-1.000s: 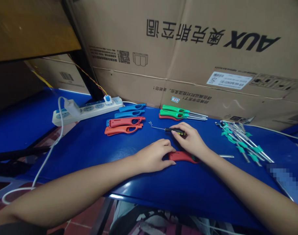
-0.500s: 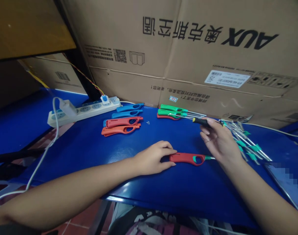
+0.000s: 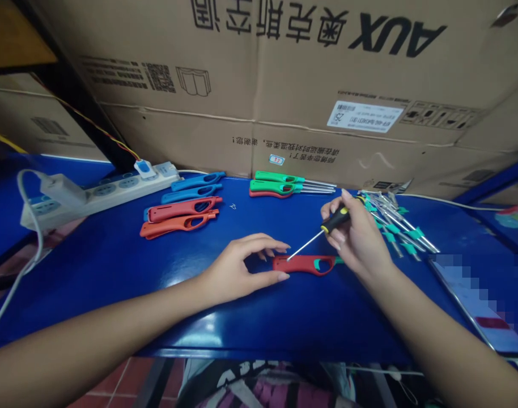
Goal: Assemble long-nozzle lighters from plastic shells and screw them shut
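Observation:
A red lighter casing [image 3: 300, 265] with a turquoise trigger lies flat on the blue table, its nozzle end partly hidden by my right hand. My left hand [image 3: 231, 263] is spread around the casing's left end, thumb along the near side and fingers beyond the far side; firm contact is unclear. In my right hand [image 3: 363, 241] is a black and yellow screwdriver [image 3: 336, 220], slanting down to the left. Its metal tip meets the casing's upper face near the left end, or hovers just over it.
Blue, red and orange casing halves [image 3: 178, 224] lie at left, near a white power strip [image 3: 101, 192]. Green and red lighters [image 3: 270, 187] sit at the back. Metal tubes with turquoise parts [image 3: 406, 229] are piled right, beyond a phone or tablet [image 3: 475, 306]. A large carton [image 3: 225, 141] stands behind.
The screwdriver's tip has swung down from over the green lighters to the red casing. My left fingers have spread wider around its end. The camera view has turned right.

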`<state>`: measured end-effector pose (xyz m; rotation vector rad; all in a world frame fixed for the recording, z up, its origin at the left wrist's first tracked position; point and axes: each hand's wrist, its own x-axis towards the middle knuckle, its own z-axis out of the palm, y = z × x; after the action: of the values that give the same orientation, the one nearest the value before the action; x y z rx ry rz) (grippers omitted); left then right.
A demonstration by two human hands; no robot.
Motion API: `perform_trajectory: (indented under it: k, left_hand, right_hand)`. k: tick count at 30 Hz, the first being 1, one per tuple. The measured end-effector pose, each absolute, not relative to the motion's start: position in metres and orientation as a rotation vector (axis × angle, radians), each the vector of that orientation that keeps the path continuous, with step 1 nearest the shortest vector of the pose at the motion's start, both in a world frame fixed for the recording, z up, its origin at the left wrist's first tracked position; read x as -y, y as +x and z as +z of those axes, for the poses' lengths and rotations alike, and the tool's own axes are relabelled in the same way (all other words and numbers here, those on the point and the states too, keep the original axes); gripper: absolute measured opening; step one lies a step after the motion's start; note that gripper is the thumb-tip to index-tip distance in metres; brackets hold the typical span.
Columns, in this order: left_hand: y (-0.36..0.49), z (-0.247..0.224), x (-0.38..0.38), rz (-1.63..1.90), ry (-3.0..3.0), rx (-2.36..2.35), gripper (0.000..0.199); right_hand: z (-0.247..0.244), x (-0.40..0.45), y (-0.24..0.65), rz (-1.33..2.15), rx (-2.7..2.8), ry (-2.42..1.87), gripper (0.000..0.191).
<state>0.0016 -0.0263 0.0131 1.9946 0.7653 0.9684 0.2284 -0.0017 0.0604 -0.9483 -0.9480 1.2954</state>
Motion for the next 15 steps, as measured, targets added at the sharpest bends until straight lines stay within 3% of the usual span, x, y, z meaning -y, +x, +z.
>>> perform_trajectory:
  k: [8,15]
  left_hand:
    - [0.0024,0.0163,0.0333,1.098,1.993,-0.705,0.007]
    - [0.0029,0.0188,0.0349,1.092,1.938,-0.764,0.007]
  right_hand:
    - [0.0566,0.0068,0.2202,1.321,0.98,-0.958,0.04]
    - [0.0568,0.0061,0.2212,1.313,0.966,-0.972,0.035]
